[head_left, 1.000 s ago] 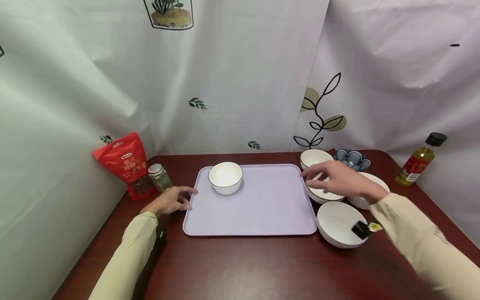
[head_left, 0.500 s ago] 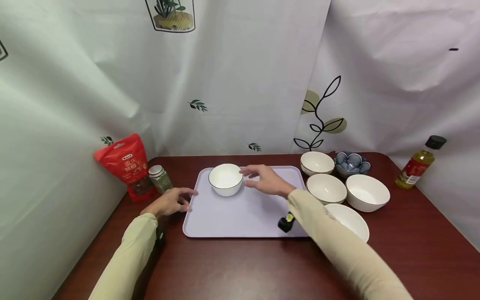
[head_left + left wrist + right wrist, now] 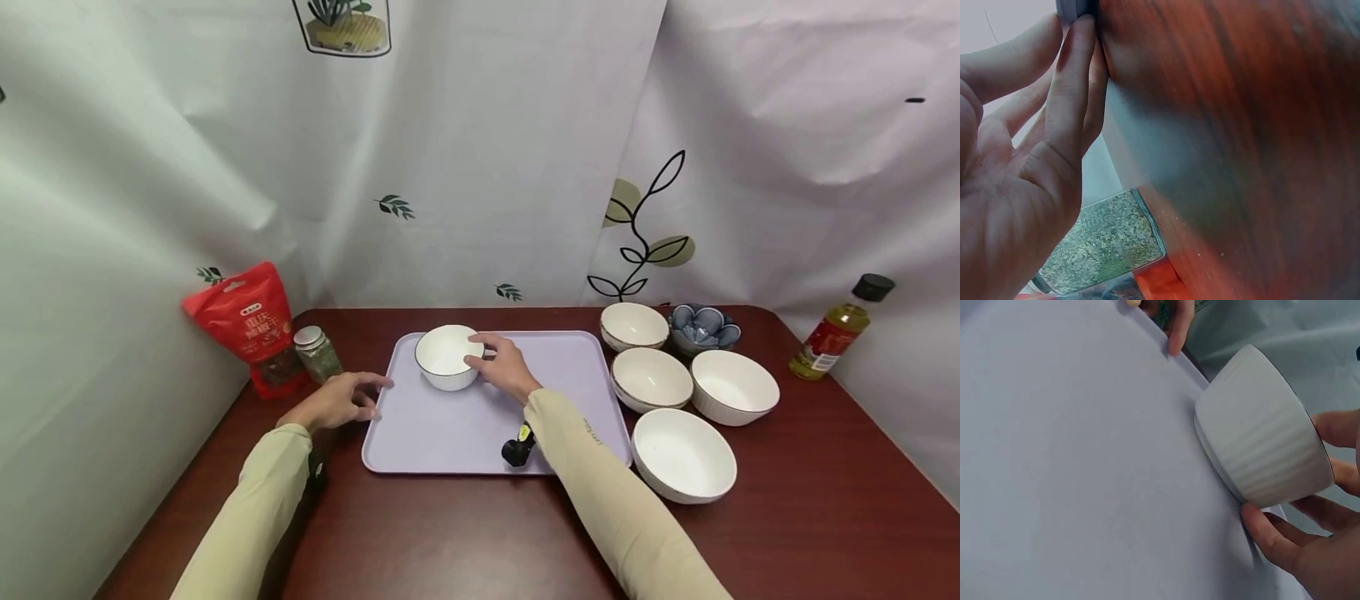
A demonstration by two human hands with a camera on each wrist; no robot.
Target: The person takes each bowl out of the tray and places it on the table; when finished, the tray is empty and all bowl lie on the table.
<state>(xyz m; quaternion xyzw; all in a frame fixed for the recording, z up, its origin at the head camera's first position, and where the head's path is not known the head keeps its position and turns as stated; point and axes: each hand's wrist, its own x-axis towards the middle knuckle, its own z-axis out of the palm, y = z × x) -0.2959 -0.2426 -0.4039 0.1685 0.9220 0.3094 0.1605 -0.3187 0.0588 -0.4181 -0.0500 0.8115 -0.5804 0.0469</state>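
A white bowl (image 3: 444, 354) with a thin dark rim stands upright at the back left of the lilac tray (image 3: 420, 446). My right hand (image 3: 506, 367) grips the bowl's right side, with digits over the rim. In the right wrist view, a fingertip (image 3: 1260, 522) lies at the foot of the bowl's ribbed wall (image 3: 1260, 431), and other digits are partly hidden behind the rim. My left hand (image 3: 333, 402) touches the tray's left edge with fairly straight fingers. In the left wrist view, those fingertips (image 3: 1082, 28) meet at the tray's edge.
Several white bowls stand right of the tray, among them a near bowl (image 3: 684, 454). Behind them is a blue bowl (image 3: 705, 327) holding small blue-grey pieces. An oil bottle (image 3: 836, 329) stands far right. A herb jar (image 3: 318, 352) and a red pouch (image 3: 258, 325) stand left.
My right hand has moved left from over the right-hand bowls to the bowl on the tray and taken hold of its right side. My left hand has stayed at the tray's edge.
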